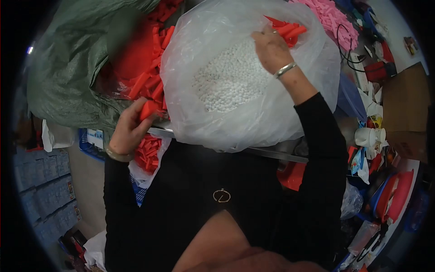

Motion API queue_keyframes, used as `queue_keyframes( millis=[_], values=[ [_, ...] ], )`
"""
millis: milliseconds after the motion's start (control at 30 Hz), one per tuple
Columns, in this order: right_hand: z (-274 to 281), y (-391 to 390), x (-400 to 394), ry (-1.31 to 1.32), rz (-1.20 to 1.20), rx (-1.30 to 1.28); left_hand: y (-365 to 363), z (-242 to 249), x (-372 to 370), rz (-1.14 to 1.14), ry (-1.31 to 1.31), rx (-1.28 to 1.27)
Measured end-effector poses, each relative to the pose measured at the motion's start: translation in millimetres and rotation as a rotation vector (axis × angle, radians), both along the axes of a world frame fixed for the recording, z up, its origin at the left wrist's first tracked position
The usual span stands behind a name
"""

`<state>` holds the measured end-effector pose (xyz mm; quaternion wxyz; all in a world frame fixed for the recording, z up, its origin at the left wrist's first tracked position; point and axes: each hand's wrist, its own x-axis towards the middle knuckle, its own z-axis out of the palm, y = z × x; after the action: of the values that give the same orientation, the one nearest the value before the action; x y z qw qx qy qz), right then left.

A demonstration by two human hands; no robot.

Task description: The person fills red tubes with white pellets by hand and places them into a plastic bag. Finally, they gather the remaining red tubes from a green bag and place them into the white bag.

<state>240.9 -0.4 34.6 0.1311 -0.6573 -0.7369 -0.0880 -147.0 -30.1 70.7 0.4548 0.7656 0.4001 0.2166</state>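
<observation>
My left hand is closed around a red piece, beside the opening of a green woven sack with many red pieces spilling at its mouth. A large translucent plastic bag lies open in front of me, holding small white pellets. Over the bag's right side is my right hand, its fingers bent down at the edge of a small pile of red pieces. What its fingertips hold, if anything, is hidden.
Pink pieces are heaped at the back right. A cardboard box and a white jug stand on the right. Below my left hand sits a bag of red pieces, near a blue basket.
</observation>
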Motion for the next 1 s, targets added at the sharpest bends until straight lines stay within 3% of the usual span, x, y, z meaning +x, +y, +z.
queue_keyframes(
  millis=[33,100,133,200,233,333,400,467,533,633,767,833,900,1000],
  values=[
    [-11,10,18,-0.127,-0.07,-0.02,-2,-1,-25,0.011,0.004,0.001],
    [-39,25,47,-0.329,-0.168,-0.074,-9,-8,-68,-0.006,0.655,0.013],
    [-51,30,56,-0.403,-0.195,-0.107,-16,-14,-83,0.008,0.657,0.009],
    [-63,34,61,-0.474,-0.176,-0.136,-31,-27,-104,0.051,0.87,0.585],
    [-67,35,63,-0.497,-0.147,-0.133,-31,-27,-100,0.094,0.879,0.583],
    [-62,37,52,-0.472,-0.106,-0.151,-13,-23,-60,0.273,0.416,0.212],
    [-45,24,23,-0.226,-0.044,-0.021,-3,-35,-20,0.336,0.012,-0.033],
    [-35,15,-2,-0.123,-0.024,-0.087,5,-62,14,0.311,-0.03,0.057],
    [-41,12,-17,-0.034,-0.062,-0.209,6,-55,53,0.295,-0.129,-0.074],
    [-70,19,-12,-0.038,-0.206,-0.243,22,-102,83,0.302,-0.17,0.158],
    [-97,29,-19,0.044,-0.237,-0.233,35,-127,97,0.353,-0.315,-0.044],
    [-102,29,-40,0.293,-0.08,-0.24,34,-127,99,0.37,-0.316,-0.092],
    [-117,30,-56,0.471,0.171,-0.283,34,-124,104,0.376,-0.346,0.158],
    [-103,17,-82,0.533,0.349,-0.34,31,-104,106,0.338,-0.492,0.189]
  ],
)
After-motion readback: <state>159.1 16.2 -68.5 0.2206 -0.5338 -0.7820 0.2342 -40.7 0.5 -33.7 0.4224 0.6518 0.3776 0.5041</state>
